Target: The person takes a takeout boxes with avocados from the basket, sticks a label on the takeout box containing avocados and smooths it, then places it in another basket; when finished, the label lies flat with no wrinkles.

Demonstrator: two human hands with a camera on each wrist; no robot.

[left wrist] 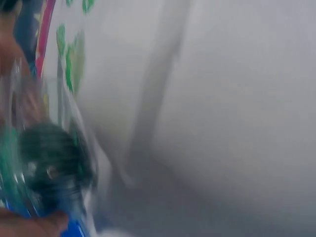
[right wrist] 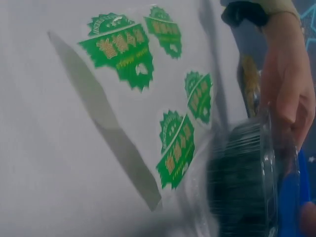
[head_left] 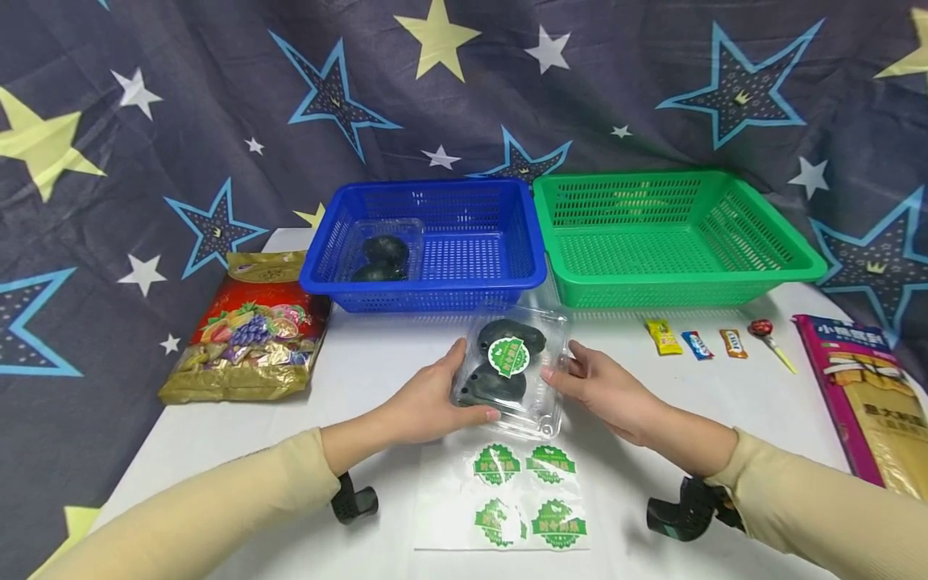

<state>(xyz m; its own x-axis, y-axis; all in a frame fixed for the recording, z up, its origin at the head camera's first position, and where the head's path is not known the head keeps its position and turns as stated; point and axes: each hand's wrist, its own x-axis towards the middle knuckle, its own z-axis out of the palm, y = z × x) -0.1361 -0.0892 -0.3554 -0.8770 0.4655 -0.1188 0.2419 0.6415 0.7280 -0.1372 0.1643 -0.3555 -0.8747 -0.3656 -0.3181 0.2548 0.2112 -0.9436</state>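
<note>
Just in front of the blue basket (head_left: 420, 285), we hold the clear clamshell box (head_left: 545, 415) of two dark green avocados (head_left: 495, 386), fingers and thumbs of our left hand (head_left: 437, 399) and right hand (head_left: 607, 391) pinching opposite sides, above the white surface (head_left: 370, 354), with a green sticker sheet (head_left: 445, 495) lying farther from that basket.

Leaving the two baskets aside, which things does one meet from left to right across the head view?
Red and gold bag, left hand, clear box, right hand, yellow candy, blue candy, brown candy, lollipop, purple and gold package.
</note>
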